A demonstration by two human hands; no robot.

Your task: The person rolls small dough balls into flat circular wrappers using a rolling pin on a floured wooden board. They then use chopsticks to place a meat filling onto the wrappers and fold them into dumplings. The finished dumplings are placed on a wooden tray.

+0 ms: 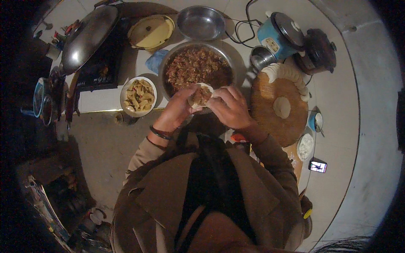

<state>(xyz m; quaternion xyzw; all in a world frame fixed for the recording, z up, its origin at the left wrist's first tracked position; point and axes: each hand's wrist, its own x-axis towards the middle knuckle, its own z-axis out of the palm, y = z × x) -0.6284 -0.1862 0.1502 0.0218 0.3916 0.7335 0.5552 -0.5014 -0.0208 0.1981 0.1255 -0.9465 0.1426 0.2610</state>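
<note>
My left hand (181,102) holds a round dough wrapper (201,95) with brown filling on it, and my right hand (228,106) pinches its right edge. Both hands are over the near rim of a large metal bowl (234,68) full of chopped filling (197,63). To the right lies a round woven board (262,117). Folded dumplings (289,73) line its far edge, and one flat dough round (281,107) rests near its middle.
A bowl of cooked food (139,96) stands left, below a wok (90,39). Behind are a yellow plate (152,31) and an empty metal basin (201,22). A blue cooker (278,34), a flour bowl (305,147) and a phone (317,166) are on the right.
</note>
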